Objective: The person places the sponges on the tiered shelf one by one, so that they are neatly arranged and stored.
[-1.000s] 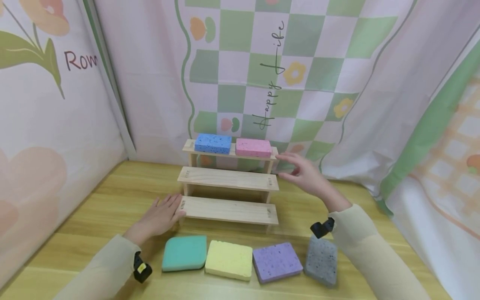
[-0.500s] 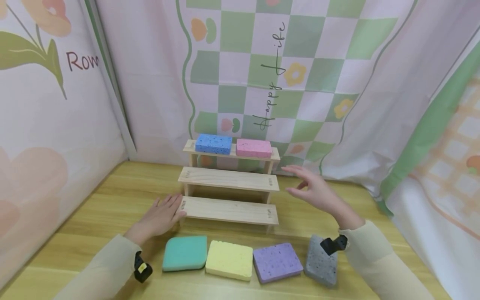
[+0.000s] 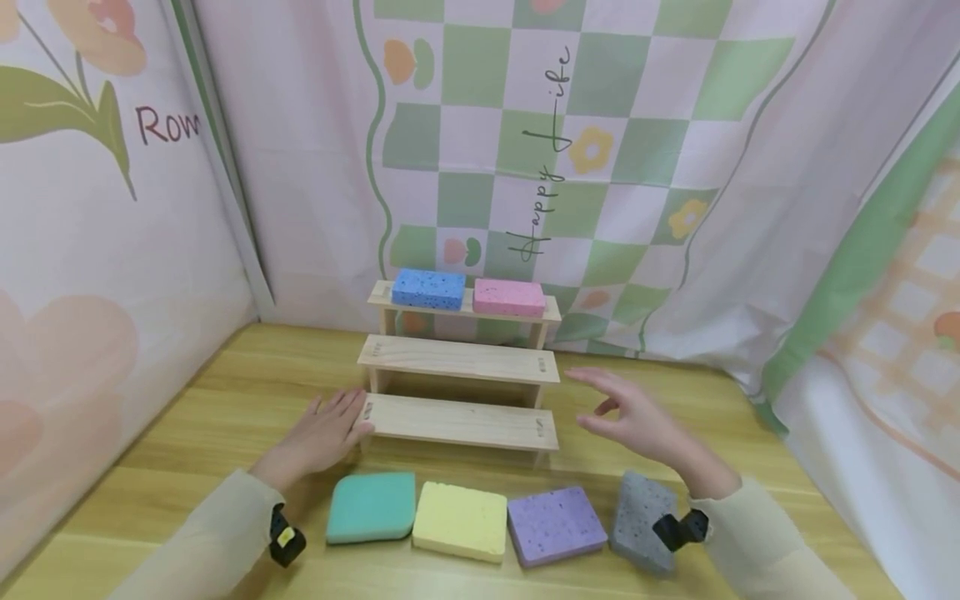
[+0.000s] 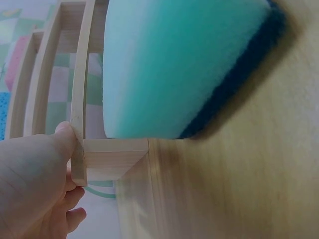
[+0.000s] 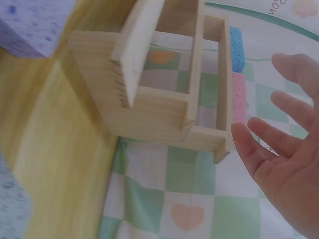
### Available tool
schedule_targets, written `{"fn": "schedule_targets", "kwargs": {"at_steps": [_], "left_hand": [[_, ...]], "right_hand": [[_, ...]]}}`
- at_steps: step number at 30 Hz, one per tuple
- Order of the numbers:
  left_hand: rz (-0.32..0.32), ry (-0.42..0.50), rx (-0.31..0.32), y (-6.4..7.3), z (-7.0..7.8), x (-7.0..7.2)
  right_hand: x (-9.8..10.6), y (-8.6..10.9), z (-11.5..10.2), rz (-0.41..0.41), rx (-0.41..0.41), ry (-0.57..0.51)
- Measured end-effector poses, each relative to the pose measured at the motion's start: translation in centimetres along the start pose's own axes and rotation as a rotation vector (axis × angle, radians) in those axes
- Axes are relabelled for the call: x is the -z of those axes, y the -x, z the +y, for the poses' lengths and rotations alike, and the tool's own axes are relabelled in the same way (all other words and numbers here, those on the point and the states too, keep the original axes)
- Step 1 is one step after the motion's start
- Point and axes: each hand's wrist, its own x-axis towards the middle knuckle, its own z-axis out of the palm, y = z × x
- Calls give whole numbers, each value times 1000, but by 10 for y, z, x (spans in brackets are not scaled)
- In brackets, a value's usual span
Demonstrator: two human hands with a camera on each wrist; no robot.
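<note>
A three-tier wooden display stand stands on the table. My left hand holds the left end of its lowest step, thumb at the front edge; in the left wrist view the fingertips show past the board's end. On the top step lie a blue sponge and a pink sponge, side by side. To the right of the stand my right hand hovers with nothing in it, fingers apart and slightly bent. Before the stand lie a teal sponge, a yellow sponge, a purple sponge and a grey sponge.
The wood-grain table ends at a checked curtain close behind the stand. More printed cloth walls the left side, and a green-edged curtain hangs at the right. My right wrist's camera overlaps the grey sponge in the head view.
My right hand has drawn back from beside the pink sponge on the top step, moving down and to the right. My left hand stays at the lowest step; the sponges have not moved.
</note>
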Motion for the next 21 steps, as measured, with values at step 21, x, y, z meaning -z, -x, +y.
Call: {"fn": "schedule_targets", "kwargs": {"at_steps": [21], "left_hand": [[13,7,2,0,1,0]], "right_hand": [[-38,43,14,-134,50,-165]]}}
